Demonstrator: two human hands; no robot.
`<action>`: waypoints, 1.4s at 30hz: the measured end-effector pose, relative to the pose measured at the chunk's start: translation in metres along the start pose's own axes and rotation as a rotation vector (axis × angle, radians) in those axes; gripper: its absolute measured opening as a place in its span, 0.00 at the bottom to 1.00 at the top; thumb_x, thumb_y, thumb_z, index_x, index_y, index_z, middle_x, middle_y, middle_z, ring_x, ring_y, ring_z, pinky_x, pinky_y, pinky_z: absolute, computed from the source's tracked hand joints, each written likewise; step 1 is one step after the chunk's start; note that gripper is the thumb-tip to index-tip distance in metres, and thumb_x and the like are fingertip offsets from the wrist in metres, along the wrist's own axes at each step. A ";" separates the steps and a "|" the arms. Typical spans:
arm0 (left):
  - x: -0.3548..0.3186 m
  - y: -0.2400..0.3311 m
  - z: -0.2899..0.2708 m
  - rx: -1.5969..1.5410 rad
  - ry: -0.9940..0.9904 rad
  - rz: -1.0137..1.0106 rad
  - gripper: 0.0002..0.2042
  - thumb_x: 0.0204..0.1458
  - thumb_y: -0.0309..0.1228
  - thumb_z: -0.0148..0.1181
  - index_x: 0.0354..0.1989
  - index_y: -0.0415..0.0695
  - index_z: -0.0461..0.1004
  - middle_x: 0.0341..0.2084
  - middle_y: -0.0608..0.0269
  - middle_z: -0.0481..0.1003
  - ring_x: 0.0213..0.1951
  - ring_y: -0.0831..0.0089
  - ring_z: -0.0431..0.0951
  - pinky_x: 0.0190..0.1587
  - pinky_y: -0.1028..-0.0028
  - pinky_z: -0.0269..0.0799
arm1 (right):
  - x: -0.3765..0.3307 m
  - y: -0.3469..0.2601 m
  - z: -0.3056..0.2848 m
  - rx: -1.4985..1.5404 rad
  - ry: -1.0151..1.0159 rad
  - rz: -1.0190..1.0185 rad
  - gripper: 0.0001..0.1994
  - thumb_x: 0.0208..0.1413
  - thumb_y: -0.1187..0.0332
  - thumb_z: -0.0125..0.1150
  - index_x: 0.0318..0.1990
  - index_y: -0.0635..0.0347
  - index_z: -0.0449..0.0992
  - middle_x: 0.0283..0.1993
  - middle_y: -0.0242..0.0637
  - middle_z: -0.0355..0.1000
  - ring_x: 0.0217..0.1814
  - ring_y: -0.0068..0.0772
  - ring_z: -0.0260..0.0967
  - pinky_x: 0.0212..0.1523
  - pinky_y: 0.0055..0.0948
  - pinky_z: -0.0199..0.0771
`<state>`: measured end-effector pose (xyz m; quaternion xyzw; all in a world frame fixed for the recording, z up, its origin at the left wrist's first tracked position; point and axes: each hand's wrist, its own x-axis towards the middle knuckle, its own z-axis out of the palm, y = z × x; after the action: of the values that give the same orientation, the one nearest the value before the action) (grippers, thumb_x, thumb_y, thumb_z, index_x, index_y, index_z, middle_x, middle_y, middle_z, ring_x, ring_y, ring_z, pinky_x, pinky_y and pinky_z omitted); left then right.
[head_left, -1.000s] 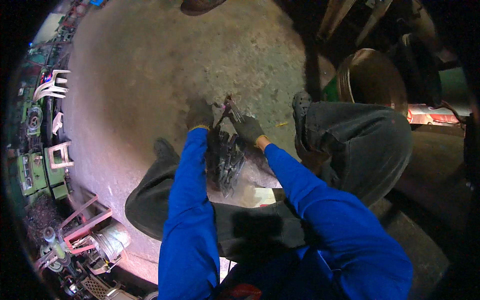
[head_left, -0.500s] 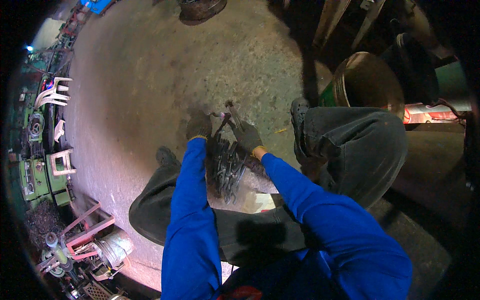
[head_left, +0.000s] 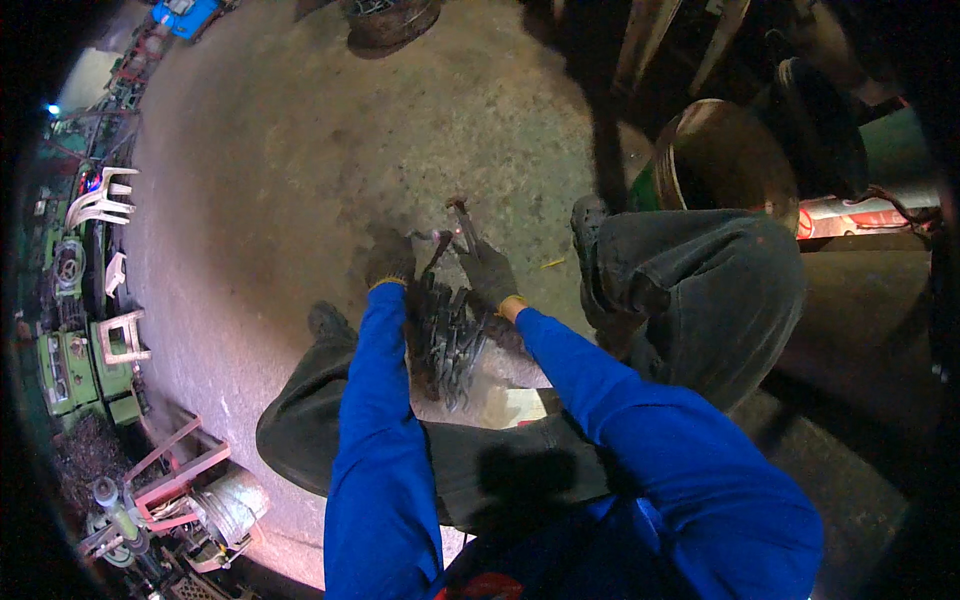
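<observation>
Squatting on the concrete floor (head_left: 250, 200), the left hand (head_left: 390, 262) has its gloved fingers curled down onto the top of a dark bundle of metal pieces (head_left: 447, 345), while the right hand (head_left: 487, 275) pinches a thin metal rod (head_left: 463, 222) that pokes up just beyond its fingertips. The bundle lies directly below both sets of fingers, between the knees, already thick with pieces. This rod is not yet laid among them, so I judge the gathering well along but unfinished.
</observation>
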<state>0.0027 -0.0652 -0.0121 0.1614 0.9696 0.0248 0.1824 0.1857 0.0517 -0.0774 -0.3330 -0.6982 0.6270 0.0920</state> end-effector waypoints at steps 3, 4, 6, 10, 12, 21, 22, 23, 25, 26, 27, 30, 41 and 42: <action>-0.009 0.007 0.003 -0.015 0.145 0.025 0.25 0.67 0.48 0.50 0.63 0.41 0.70 0.54 0.36 0.79 0.54 0.35 0.79 0.58 0.43 0.73 | 0.001 0.001 0.002 -0.122 -0.039 -0.057 0.25 0.64 0.51 0.58 0.53 0.67 0.78 0.51 0.63 0.78 0.56 0.68 0.75 0.55 0.52 0.74; -0.006 0.004 0.001 0.001 0.110 0.024 0.26 0.67 0.48 0.50 0.64 0.41 0.70 0.54 0.36 0.79 0.55 0.35 0.79 0.58 0.43 0.73 | 0.005 -0.001 0.004 -0.164 -0.094 -0.018 0.25 0.63 0.51 0.59 0.53 0.66 0.78 0.50 0.63 0.79 0.55 0.68 0.75 0.54 0.53 0.75; 0.002 -0.003 -0.005 0.033 0.038 0.021 0.26 0.67 0.48 0.51 0.65 0.42 0.68 0.54 0.35 0.79 0.56 0.36 0.79 0.58 0.43 0.74 | 0.014 -0.006 0.006 -0.248 -0.202 0.061 0.24 0.62 0.51 0.60 0.54 0.63 0.78 0.48 0.61 0.79 0.53 0.69 0.76 0.53 0.55 0.76; -0.006 0.007 -0.008 0.052 -0.022 0.021 0.28 0.67 0.47 0.51 0.71 0.45 0.62 0.56 0.35 0.77 0.58 0.34 0.77 0.58 0.42 0.73 | 0.014 -0.009 -0.002 -0.105 -0.083 0.045 0.27 0.63 0.46 0.60 0.52 0.65 0.78 0.51 0.63 0.78 0.55 0.68 0.76 0.55 0.54 0.74; -0.003 0.000 -0.004 0.060 0.018 0.055 0.29 0.67 0.46 0.50 0.73 0.47 0.60 0.58 0.34 0.76 0.58 0.33 0.76 0.59 0.41 0.73 | 0.011 -0.017 0.002 -0.096 -0.003 -0.020 0.29 0.62 0.43 0.60 0.52 0.64 0.79 0.50 0.62 0.79 0.54 0.68 0.76 0.54 0.54 0.74; -0.009 0.004 0.002 0.021 0.014 0.078 0.30 0.70 0.48 0.46 0.75 0.44 0.57 0.64 0.37 0.72 0.62 0.32 0.73 0.68 0.40 0.63 | 0.003 -0.010 -0.004 -0.231 -0.109 0.169 0.32 0.62 0.38 0.60 0.53 0.62 0.79 0.47 0.60 0.81 0.53 0.67 0.78 0.50 0.53 0.76; -0.010 0.005 -0.001 0.014 -0.013 0.068 0.31 0.70 0.48 0.45 0.75 0.43 0.57 0.64 0.37 0.73 0.63 0.33 0.73 0.69 0.40 0.62 | 0.001 -0.011 -0.002 -0.177 -0.075 0.136 0.32 0.62 0.38 0.59 0.53 0.62 0.79 0.46 0.60 0.81 0.53 0.67 0.78 0.50 0.53 0.76; -0.003 -0.005 -0.003 -0.009 -0.072 0.004 0.31 0.70 0.49 0.45 0.75 0.43 0.57 0.63 0.37 0.73 0.64 0.34 0.72 0.70 0.40 0.60 | -0.002 -0.019 0.005 -0.116 -0.054 0.094 0.32 0.62 0.38 0.59 0.53 0.62 0.79 0.46 0.60 0.81 0.53 0.67 0.78 0.50 0.53 0.76; 0.000 -0.009 -0.002 -0.015 -0.099 -0.060 0.31 0.69 0.50 0.45 0.74 0.42 0.60 0.62 0.38 0.74 0.64 0.36 0.73 0.71 0.41 0.59 | -0.006 -0.024 0.009 -0.072 -0.058 0.089 0.32 0.63 0.39 0.58 0.53 0.63 0.79 0.45 0.61 0.81 0.52 0.67 0.78 0.50 0.53 0.76; -0.003 0.000 0.003 0.004 -0.069 -0.060 0.31 0.69 0.50 0.46 0.74 0.42 0.61 0.62 0.38 0.75 0.64 0.37 0.73 0.71 0.42 0.59 | -0.006 -0.022 0.004 -0.089 -0.083 0.126 0.31 0.63 0.39 0.58 0.53 0.63 0.79 0.45 0.61 0.80 0.52 0.67 0.78 0.50 0.54 0.76; -0.005 0.008 0.007 0.022 -0.041 -0.059 0.31 0.69 0.51 0.46 0.73 0.42 0.63 0.61 0.38 0.75 0.64 0.38 0.73 0.72 0.42 0.59 | -0.006 -0.019 -0.001 -0.107 -0.106 0.165 0.31 0.64 0.40 0.58 0.53 0.64 0.79 0.45 0.62 0.80 0.52 0.68 0.78 0.50 0.54 0.76; 0.008 0.003 0.017 0.020 -0.060 -0.030 0.30 0.69 0.50 0.46 0.72 0.43 0.63 0.62 0.39 0.75 0.64 0.38 0.73 0.70 0.44 0.61 | 0.000 -0.012 -0.009 -0.226 -0.219 0.183 0.30 0.64 0.42 0.58 0.53 0.64 0.78 0.45 0.63 0.79 0.52 0.69 0.77 0.49 0.54 0.75; -0.007 0.029 -0.009 -0.098 -0.117 -0.053 0.32 0.68 0.45 0.46 0.80 0.55 0.52 0.79 0.50 0.52 0.68 0.40 0.69 0.70 0.48 0.66 | 0.001 0.007 0.005 -0.160 -0.101 0.049 0.26 0.65 0.46 0.58 0.53 0.63 0.79 0.48 0.64 0.79 0.54 0.69 0.76 0.52 0.53 0.75; -0.005 0.037 -0.012 -0.093 -0.120 -0.027 0.32 0.68 0.45 0.47 0.80 0.55 0.52 0.79 0.51 0.52 0.69 0.41 0.68 0.70 0.49 0.65 | 0.006 0.018 0.003 -0.202 -0.107 0.018 0.26 0.65 0.46 0.58 0.53 0.63 0.79 0.48 0.64 0.79 0.54 0.69 0.76 0.52 0.53 0.75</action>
<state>0.0140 -0.0320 0.0043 0.1409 0.9568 0.0576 0.2477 0.1851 0.0526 -0.0964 -0.3130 -0.7585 0.5714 0.0149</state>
